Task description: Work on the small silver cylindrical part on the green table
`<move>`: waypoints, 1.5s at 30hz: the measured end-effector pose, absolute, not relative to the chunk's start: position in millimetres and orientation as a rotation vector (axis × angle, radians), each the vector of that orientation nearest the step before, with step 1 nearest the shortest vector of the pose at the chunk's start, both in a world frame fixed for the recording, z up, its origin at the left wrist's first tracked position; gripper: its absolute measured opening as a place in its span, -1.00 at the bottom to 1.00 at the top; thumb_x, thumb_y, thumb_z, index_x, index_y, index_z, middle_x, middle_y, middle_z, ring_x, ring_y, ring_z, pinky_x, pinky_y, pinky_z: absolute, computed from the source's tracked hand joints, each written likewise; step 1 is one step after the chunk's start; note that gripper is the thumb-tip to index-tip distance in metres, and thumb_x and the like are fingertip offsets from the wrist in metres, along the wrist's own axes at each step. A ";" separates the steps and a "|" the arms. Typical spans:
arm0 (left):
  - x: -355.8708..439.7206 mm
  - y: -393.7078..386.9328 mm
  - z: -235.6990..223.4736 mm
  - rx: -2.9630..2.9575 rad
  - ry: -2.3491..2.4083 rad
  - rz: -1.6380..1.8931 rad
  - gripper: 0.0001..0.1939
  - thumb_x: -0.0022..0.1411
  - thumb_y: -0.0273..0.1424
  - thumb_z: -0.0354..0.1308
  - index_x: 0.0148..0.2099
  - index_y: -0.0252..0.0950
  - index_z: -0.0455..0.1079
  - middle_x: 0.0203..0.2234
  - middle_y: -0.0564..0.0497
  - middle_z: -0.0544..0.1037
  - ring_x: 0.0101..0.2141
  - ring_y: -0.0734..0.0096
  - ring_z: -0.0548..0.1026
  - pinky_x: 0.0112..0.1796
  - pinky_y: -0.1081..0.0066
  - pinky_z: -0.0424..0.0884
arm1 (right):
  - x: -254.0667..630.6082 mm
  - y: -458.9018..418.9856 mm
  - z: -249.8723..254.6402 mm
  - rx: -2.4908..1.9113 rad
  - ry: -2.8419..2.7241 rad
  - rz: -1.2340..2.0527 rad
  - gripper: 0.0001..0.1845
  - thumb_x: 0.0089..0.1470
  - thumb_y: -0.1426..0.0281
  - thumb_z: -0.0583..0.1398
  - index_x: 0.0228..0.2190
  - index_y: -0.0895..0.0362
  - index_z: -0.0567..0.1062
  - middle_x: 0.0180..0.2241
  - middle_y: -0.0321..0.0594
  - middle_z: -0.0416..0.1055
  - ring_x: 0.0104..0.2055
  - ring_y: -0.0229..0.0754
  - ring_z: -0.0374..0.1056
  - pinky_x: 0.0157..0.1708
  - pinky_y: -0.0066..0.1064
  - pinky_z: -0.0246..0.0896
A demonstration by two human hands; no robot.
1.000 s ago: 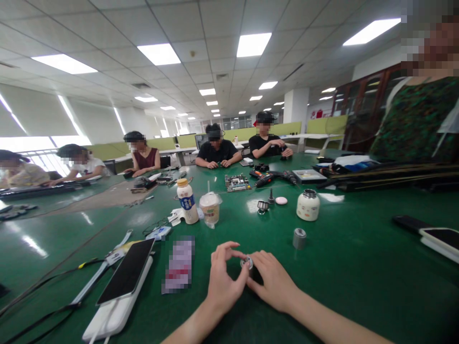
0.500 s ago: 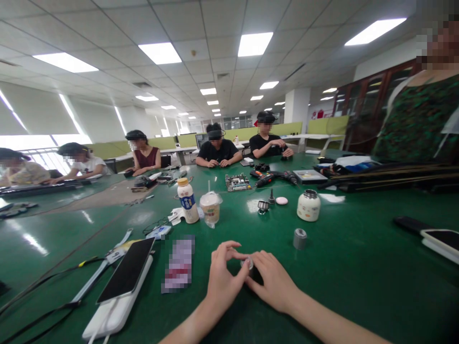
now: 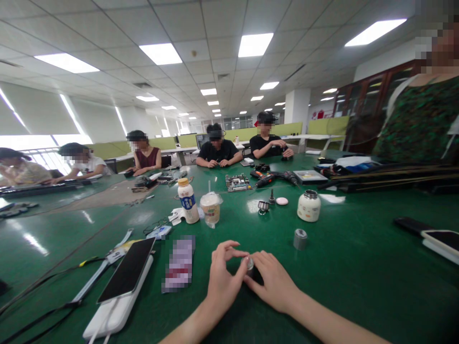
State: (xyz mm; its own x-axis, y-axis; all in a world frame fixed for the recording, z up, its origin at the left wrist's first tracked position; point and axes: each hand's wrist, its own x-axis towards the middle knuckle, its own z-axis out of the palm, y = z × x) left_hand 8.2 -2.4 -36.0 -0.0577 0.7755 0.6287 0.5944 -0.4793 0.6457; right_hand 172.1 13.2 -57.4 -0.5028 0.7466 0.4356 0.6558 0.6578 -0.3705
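Both of my hands meet on the green table (image 3: pixel 358 267) near its front edge, around a small round metal part (image 3: pixel 249 263). My left hand (image 3: pixel 224 279) pinches the part's top with thumb and fingers. My right hand (image 3: pixel 274 282) wraps its side, fingers closed. Most of the part is hidden between them. A small grey metal cylinder (image 3: pixel 300 238) stands just beyond my right hand. Further back sit a white jar (image 3: pixel 308 206), a small metal fitting (image 3: pixel 263 206) and a white disc (image 3: pixel 281 201).
A phone on a white power bank (image 3: pixel 124 282) lies at the left with cables. A milk bottle (image 3: pixel 188 201) and a lidded cup (image 3: pixel 210 209) stand ahead. Phones (image 3: pixel 435 236) lie at the right. Several people sit across the table; one stands at the right.
My left thumb and fingers have shifted slightly over the metal part, covering more of its top. Everything else stays in place.
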 end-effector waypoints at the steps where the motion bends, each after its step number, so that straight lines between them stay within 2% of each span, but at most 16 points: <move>1: 5.6 0.2 -34.9 2.004 1.511 1.612 -0.81 0.18 -0.41 0.22 -0.13 -0.20 0.35 -0.28 -0.04 0.65 -0.12 0.10 0.54 -0.04 0.11 0.33 | 172.0 13.0 -57.2 -1.088 -2.303 0.206 -0.77 0.17 0.28 0.20 -0.16 0.12 0.43 -0.20 -0.13 0.45 -0.15 0.01 0.32 -0.10 -0.14 0.22; 5: -10.3 15.4 -38.5 1.948 1.627 1.611 -0.88 0.19 -0.39 0.21 -0.20 -0.20 0.37 -0.26 -0.05 0.65 -0.12 0.09 0.56 -0.07 0.12 0.35 | 172.0 12.3 -56.5 -1.096 -2.303 0.194 -0.74 0.17 0.25 0.20 -0.14 0.13 0.43 -0.18 -0.11 0.45 -0.14 0.03 0.32 -0.10 -0.14 0.21; 9: -23.0 27.3 -52.2 1.967 1.635 1.345 -0.81 0.14 -0.46 0.23 -0.19 -0.19 0.33 -0.39 0.04 0.68 -0.20 0.11 0.58 -0.12 0.14 0.37 | 171.9 12.5 -56.6 -1.096 -2.304 0.209 -0.72 0.18 0.24 0.19 -0.12 0.14 0.43 -0.17 -0.12 0.45 -0.14 0.02 0.31 -0.10 -0.13 0.21; 14: -26.2 29.0 -55.9 2.022 1.687 1.190 -0.77 0.11 -0.41 0.28 -0.17 -0.17 0.35 -0.32 0.04 0.68 -0.13 0.08 0.54 -0.08 0.11 0.33 | 171.7 12.0 -56.1 -1.093 -2.308 0.217 -0.72 0.18 0.25 0.19 -0.12 0.14 0.42 -0.17 -0.13 0.45 -0.14 0.02 0.31 -0.09 -0.13 0.20; 17: -25.5 28.9 -52.4 2.018 1.696 1.213 -0.76 0.10 -0.39 0.30 -0.18 -0.17 0.36 -0.36 0.05 0.69 -0.15 0.07 0.54 -0.08 0.10 0.32 | 172.0 11.9 -55.4 -1.093 -2.305 0.224 -0.73 0.18 0.25 0.19 -0.12 0.13 0.42 -0.18 -0.14 0.44 -0.14 0.01 0.31 -0.11 -0.14 0.20; 21: -16.8 23.2 -44.0 1.909 1.559 1.471 -0.80 0.17 -0.37 0.25 -0.18 -0.20 0.31 -0.37 0.02 0.67 -0.21 0.15 0.59 -0.07 0.14 0.35 | 172.0 12.3 -55.8 -1.097 -2.299 0.223 -0.75 0.17 0.26 0.20 -0.14 0.12 0.43 -0.19 -0.14 0.44 -0.15 0.01 0.31 -0.11 -0.15 0.20; 24: -3.8 12.1 -37.4 1.851 1.402 1.611 -0.74 0.17 -0.38 0.25 -0.14 -0.21 0.25 -0.37 0.03 0.65 -0.26 0.21 0.60 -0.08 0.18 0.38 | 171.8 12.8 -56.9 -1.079 -2.301 0.234 -0.77 0.17 0.28 0.21 -0.15 0.11 0.42 -0.19 -0.15 0.44 -0.15 0.01 0.31 -0.13 -0.17 0.20; 31: 7.7 0.7 -38.8 1.931 1.416 1.514 -0.68 0.09 -0.45 0.28 -0.15 -0.19 0.24 -0.42 0.04 0.65 -0.22 0.12 0.59 -0.10 0.14 0.39 | 172.2 13.7 -57.9 -1.081 -2.306 0.249 -0.80 0.17 0.31 0.20 -0.18 0.13 0.43 -0.21 -0.14 0.44 -0.15 0.01 0.31 -0.11 -0.15 0.20; 35: 4.3 -2.6 -37.9 2.018 1.381 1.450 -0.76 0.14 -0.48 0.18 -0.12 -0.22 0.28 -0.25 -0.07 0.63 -0.12 0.10 0.54 -0.06 0.10 0.35 | 171.6 13.4 -56.8 -1.081 -2.316 0.244 -0.78 0.18 0.30 0.19 -0.17 0.14 0.43 -0.19 -0.12 0.44 -0.14 0.02 0.31 -0.09 -0.13 0.20; 39: 4.2 -9.1 -35.1 2.086 1.327 1.467 -0.53 0.10 -0.58 0.10 0.07 -0.21 0.20 -0.10 -0.09 0.59 0.01 0.09 0.45 0.03 0.04 0.25 | 171.2 12.4 -54.7 -1.096 -2.333 0.234 -0.75 0.19 0.28 0.17 -0.14 0.15 0.43 -0.16 -0.08 0.44 -0.12 0.04 0.31 -0.06 -0.10 0.19; 45: 7.2 -5.3 -37.9 2.079 1.496 1.482 -0.63 0.13 -0.46 0.21 -0.02 -0.21 0.24 -0.31 -0.03 0.61 -0.09 0.02 0.49 -0.03 0.00 0.27 | 172.6 13.1 -57.2 -1.082 -2.322 0.237 -0.76 0.18 0.29 0.18 -0.13 0.12 0.43 -0.18 -0.11 0.44 -0.13 0.02 0.31 -0.10 -0.14 0.21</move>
State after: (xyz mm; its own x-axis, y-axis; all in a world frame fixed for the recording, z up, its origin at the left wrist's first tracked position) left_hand 7.2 -5.3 -37.9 -0.0045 0.7956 0.6058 0.6134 -0.4762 0.6300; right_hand 172.6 13.1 -57.2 -0.5167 0.7490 0.4148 0.6499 0.6585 -0.3795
